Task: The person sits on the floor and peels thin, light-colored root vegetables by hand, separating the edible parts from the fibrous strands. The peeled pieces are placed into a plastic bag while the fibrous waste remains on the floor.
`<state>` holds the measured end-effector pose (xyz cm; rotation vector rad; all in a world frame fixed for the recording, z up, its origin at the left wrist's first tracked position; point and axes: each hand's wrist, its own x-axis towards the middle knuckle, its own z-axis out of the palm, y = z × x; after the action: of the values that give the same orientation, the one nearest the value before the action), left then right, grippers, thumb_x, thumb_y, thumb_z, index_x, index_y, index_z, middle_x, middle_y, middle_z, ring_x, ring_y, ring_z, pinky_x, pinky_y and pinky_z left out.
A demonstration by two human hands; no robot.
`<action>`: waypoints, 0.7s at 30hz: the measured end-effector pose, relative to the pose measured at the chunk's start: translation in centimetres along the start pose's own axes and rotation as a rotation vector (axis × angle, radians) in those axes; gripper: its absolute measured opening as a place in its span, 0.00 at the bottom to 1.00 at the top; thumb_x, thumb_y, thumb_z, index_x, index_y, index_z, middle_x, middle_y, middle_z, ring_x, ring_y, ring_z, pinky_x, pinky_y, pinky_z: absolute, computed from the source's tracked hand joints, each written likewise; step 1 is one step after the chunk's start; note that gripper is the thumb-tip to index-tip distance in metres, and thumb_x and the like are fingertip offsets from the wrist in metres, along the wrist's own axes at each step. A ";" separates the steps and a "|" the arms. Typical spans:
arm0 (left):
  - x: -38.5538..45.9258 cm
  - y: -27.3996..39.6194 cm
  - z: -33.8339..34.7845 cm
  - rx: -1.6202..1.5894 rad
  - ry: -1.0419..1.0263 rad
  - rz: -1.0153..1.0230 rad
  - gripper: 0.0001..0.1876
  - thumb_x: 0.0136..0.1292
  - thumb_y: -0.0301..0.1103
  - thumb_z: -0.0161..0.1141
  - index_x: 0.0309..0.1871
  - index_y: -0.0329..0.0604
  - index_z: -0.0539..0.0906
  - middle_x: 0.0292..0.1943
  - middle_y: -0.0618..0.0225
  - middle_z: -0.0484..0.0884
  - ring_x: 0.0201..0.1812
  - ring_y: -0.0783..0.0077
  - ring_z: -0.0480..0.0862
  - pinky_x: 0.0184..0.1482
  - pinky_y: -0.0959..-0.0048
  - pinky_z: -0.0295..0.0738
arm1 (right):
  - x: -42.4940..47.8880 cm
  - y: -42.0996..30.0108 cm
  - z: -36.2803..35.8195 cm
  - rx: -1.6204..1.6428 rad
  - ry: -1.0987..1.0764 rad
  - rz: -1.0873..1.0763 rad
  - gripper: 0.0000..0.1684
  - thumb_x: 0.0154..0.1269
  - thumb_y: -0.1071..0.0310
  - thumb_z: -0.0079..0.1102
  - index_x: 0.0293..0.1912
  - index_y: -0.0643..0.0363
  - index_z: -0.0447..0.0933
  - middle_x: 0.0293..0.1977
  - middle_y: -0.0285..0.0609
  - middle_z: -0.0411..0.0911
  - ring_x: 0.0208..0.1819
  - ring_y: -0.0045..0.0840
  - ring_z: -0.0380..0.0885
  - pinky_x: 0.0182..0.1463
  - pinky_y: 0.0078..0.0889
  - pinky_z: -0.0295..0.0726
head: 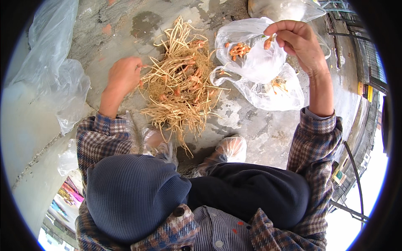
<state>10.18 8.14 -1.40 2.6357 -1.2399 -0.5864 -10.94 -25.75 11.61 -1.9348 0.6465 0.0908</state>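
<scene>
A heap of shallots with dry, stringy stalks and roots (185, 84) lies on the concrete between my feet and the bags. My right hand (298, 40) is raised above a clear plastic bag (267, 62), a small reddish shallot (268, 43) pinched between thumb and fingers. Inside that bag is a small pile of shallots (239, 50). Overlapping it, a second plastic bag (282, 97) holds some pale dry scraps (279, 84). Left of the heap, my left hand (124, 73) has its fingers curled at the stalk tips; a reddish piece shows just beneath it, and whether it grips anything is unclear.
Crumpled clear plastic sheeting (53, 62) lies at the left. Another filled plastic bag (282, 9) stands at the top right. My feet are wrapped in thin plastic, the right one (234, 149) below the heap. Metal bars and mesh (372, 58) run along the right side.
</scene>
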 end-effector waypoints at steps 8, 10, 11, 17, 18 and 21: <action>0.5 1.3 0.2 -0.006 -0.064 -0.004 0.06 0.60 0.29 0.57 0.37 0.43 0.83 0.35 0.56 0.84 0.41 0.50 0.82 0.42 0.56 0.75 | 3.3 7.5 5.3 -0.805 0.125 -0.168 0.15 0.54 0.82 0.49 0.35 0.62 0.84 0.34 0.52 0.83 0.37 0.39 0.83 0.46 0.35 0.80; 0.2 0.4 0.4 -0.004 -0.024 0.014 0.06 0.60 0.30 0.57 0.37 0.43 0.83 0.35 0.56 0.84 0.40 0.49 0.82 0.41 0.56 0.75 | 3.1 7.4 5.4 -0.890 0.082 -0.161 0.11 0.51 0.81 0.56 0.32 0.61 0.85 0.33 0.53 0.83 0.39 0.42 0.82 0.48 0.36 0.80; 0.1 0.0 0.7 -0.006 -0.004 0.027 0.06 0.60 0.30 0.56 0.37 0.43 0.83 0.35 0.56 0.84 0.40 0.49 0.82 0.41 0.56 0.75 | 3.1 7.1 5.1 -0.849 0.126 -0.204 0.11 0.51 0.81 0.56 0.32 0.61 0.84 0.33 0.53 0.83 0.38 0.42 0.82 0.48 0.36 0.80; 0.4 -1.2 0.5 0.025 -0.005 -0.030 0.06 0.59 0.29 0.57 0.35 0.44 0.84 0.35 0.56 0.84 0.39 0.50 0.82 0.41 0.57 0.75 | 0.9 1.6 2.3 -0.580 0.270 -0.353 0.11 0.56 0.78 0.50 0.33 0.63 0.83 0.31 0.51 0.83 0.36 0.38 0.83 0.45 0.34 0.80; 0.6 -1.7 0.8 -0.002 0.026 -0.029 0.06 0.59 0.30 0.57 0.35 0.44 0.84 0.35 0.56 0.84 0.39 0.50 0.82 0.41 0.57 0.75 | 0.0 0.6 1.3 -0.626 0.298 -0.312 0.12 0.57 0.76 0.48 0.33 0.63 0.82 0.30 0.50 0.83 0.35 0.35 0.83 0.43 0.32 0.79; 0.4 -3.1 -0.6 -0.036 0.106 -0.048 0.06 0.59 0.30 0.57 0.33 0.44 0.84 0.35 0.56 0.84 0.38 0.49 0.82 0.40 0.57 0.75 | -1.7 0.5 -3.5 -0.726 0.428 -0.219 0.14 0.59 0.72 0.46 0.32 0.63 0.82 0.25 0.46 0.82 0.30 0.28 0.82 0.38 0.28 0.77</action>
<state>12.81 9.76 -1.98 2.6359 -1.1288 -0.4654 -13.37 -28.23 13.36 -2.7565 0.7347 -0.2710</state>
